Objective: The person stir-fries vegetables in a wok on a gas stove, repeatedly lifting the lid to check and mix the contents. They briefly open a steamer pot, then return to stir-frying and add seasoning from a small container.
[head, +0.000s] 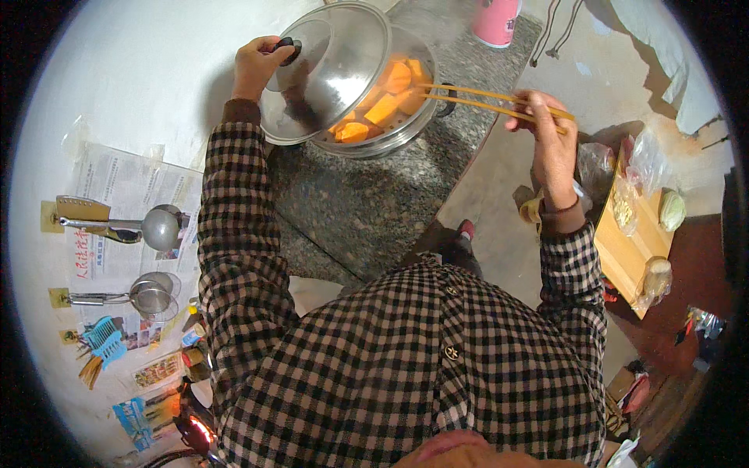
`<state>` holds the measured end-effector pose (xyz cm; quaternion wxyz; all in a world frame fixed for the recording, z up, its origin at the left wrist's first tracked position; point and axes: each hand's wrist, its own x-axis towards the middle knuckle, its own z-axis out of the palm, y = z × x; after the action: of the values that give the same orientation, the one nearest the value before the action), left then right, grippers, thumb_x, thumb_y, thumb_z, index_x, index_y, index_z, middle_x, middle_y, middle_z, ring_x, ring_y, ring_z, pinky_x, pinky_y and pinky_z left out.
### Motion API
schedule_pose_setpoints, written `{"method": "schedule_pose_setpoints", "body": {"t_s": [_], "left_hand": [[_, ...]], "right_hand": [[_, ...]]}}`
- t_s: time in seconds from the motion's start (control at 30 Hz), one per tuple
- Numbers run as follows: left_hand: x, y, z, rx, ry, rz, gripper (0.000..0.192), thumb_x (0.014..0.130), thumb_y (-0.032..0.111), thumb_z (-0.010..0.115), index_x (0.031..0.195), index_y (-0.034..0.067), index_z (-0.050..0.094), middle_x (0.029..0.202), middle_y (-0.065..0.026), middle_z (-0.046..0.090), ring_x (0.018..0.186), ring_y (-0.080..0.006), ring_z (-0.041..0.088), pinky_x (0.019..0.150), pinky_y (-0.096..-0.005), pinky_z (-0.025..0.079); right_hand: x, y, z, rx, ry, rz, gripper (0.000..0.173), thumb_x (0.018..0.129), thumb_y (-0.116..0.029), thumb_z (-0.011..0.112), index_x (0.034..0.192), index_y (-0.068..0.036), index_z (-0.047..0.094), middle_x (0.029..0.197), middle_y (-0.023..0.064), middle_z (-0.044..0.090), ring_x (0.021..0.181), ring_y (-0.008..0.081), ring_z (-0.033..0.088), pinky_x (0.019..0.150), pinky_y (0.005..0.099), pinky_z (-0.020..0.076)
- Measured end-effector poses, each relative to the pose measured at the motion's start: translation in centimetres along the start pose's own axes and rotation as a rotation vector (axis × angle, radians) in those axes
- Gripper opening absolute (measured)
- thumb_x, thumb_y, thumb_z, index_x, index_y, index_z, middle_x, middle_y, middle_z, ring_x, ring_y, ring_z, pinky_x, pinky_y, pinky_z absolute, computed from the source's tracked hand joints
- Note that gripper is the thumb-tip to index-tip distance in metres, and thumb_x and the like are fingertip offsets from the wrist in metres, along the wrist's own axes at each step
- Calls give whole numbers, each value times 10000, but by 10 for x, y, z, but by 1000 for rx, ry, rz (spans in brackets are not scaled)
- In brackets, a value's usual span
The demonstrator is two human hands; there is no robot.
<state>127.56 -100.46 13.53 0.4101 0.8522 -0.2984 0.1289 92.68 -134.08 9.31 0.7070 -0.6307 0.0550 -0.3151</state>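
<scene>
My left hand (255, 69) grips the black knob of a steel pot lid (339, 64), which is tilted up over the left part of a metal steamer pot (374, 146). Orange chunks of food (383, 109), perhaps sweet potato or pumpkin, lie on the perforated steamer tray inside. In my right hand (547, 134) is a pair of wooden chopsticks (485, 100), held slightly apart. Their tips are over the pot's right side, by the orange chunks; whether they touch one I cannot tell. The pot stands on a speckled stone counter (374, 205).
A pink container (494, 23) stands at the counter's far end. On the right, a wooden board (635, 234) holds bagged food and a cabbage (672, 210). A ladle (160, 228) and a strainer (153, 296) hang on the left wall. A fire glows (201, 429) at lower left.
</scene>
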Motion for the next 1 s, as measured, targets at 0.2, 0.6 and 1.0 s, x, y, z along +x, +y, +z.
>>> {"method": "schedule_pose_setpoints", "body": {"t_s": [0.2, 0.6, 1.0], "left_hand": [[-22, 1, -22, 65, 29, -31, 371, 769, 203, 794, 1034, -33, 689, 909, -85, 704, 813, -133, 651, 774, -272, 536], [-40, -2, -4, 90, -6, -87, 419, 759, 230, 788, 1062, -38, 678, 883, -81, 696, 792, -128, 647, 740, -266, 525], [-42, 2, 5, 81, 31, -62, 357, 768, 247, 769, 1011, -7, 706, 860, -74, 700, 805, -131, 633, 736, -281, 507]], "right_hand": [[32, 15, 51, -245, -164, -62, 276, 964, -199, 585, 1001, 68, 645, 817, 78, 665, 667, 125, 636, 585, 249, 514], [79, 12, 99, -799, -338, -310, 268, 890, -210, 619, 809, 40, 672, 676, 225, 627, 595, 357, 634, 564, 399, 505], [89, 16, 113, -842, -378, -274, 264, 859, -222, 616, 810, 29, 682, 747, 262, 621, 721, 431, 623, 665, 471, 516]]}}
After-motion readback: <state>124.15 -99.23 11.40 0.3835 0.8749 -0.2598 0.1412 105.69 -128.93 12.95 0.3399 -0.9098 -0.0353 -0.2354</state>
